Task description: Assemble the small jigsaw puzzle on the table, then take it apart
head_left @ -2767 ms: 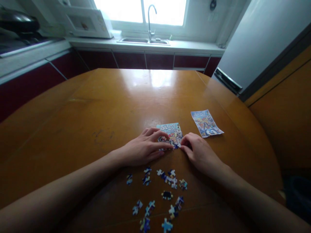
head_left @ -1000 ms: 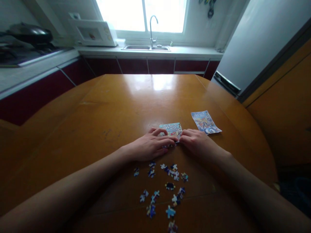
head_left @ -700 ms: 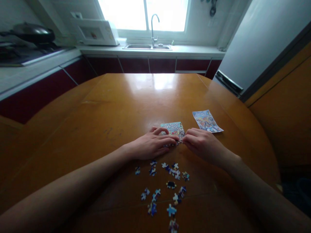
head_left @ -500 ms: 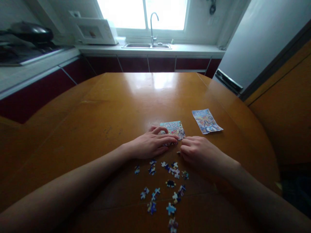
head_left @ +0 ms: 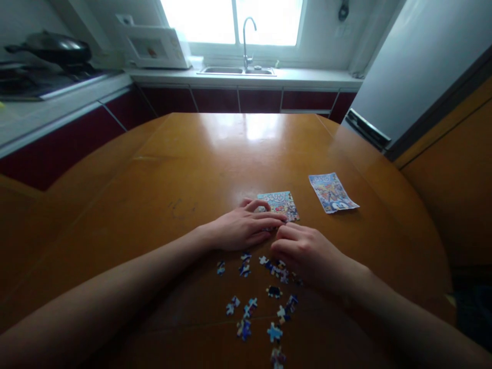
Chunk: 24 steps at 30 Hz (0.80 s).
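Note:
A partly assembled jigsaw puzzle [head_left: 282, 203] lies flat on the wooden table, its colourful top part showing. My left hand [head_left: 246, 225] rests across the puzzle's lower left, fingers stretched out and covering that part. Close against its fingertips, my right hand [head_left: 303, 251] is closed in a pinch at the puzzle's lower edge. Its fingers hide the puzzle piece they hold. Nearer to me several loose puzzle pieces are scattered, among them a light blue piece [head_left: 274, 332], a dark piece [head_left: 274, 291] and a small piece [head_left: 220, 267] on the left.
A printed picture sheet [head_left: 332, 193] lies to the right of the puzzle on the table [head_left: 215, 164]. Beyond the table are a counter with a sink [head_left: 223, 70], a microwave [head_left: 157, 47] and a pan [head_left: 54, 47] on the stove. A refrigerator [head_left: 400, 77] stands at right.
My right hand has moved left and slightly towards me, closer to my left hand. The piece edge that showed by its fingers is now hidden. My left hand stays on the puzzle.

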Tool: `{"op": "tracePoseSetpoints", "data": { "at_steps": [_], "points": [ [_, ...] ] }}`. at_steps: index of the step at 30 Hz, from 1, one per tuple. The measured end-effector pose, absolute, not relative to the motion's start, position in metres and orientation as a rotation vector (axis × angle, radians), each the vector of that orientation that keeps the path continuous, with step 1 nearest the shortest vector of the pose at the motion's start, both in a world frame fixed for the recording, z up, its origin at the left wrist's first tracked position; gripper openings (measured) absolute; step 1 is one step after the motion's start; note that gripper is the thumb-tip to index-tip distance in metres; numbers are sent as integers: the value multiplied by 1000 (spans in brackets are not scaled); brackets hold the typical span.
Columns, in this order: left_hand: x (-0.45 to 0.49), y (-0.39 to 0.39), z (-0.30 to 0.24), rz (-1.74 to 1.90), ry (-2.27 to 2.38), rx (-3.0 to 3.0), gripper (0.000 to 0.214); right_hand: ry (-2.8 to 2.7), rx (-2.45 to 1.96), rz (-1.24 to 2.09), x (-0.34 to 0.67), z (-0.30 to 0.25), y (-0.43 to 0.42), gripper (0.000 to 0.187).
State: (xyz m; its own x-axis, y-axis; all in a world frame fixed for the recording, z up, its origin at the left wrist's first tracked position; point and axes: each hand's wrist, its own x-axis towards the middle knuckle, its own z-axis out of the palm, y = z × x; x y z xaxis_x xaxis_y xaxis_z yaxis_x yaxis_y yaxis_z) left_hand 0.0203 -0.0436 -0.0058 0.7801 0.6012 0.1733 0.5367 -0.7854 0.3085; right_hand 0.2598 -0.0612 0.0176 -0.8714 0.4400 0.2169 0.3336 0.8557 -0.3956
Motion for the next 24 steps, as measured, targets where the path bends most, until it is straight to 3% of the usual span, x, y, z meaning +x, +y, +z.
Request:
{"op": "tracePoseSetpoints", "data": {
  "at_steps": [8, 12, 18, 24],
  "points": [
    [21, -43, -4, 365, 900, 2706, 40, -2711, -879, 530, 231, 11, -94, 5],
    [20, -43, -4, 379, 896, 2691, 39, -2647, -856, 667, 227, 12, -98, 12],
    [21, -44, -3, 364, 904, 2703, 39, -2117, -838, 1062, 248, 28, -72, 25],
    [20, -44, 0, 307, 899, 2698, 36, -1649, -1217, 1240, 275, 22, -34, 13]
  ]
}}
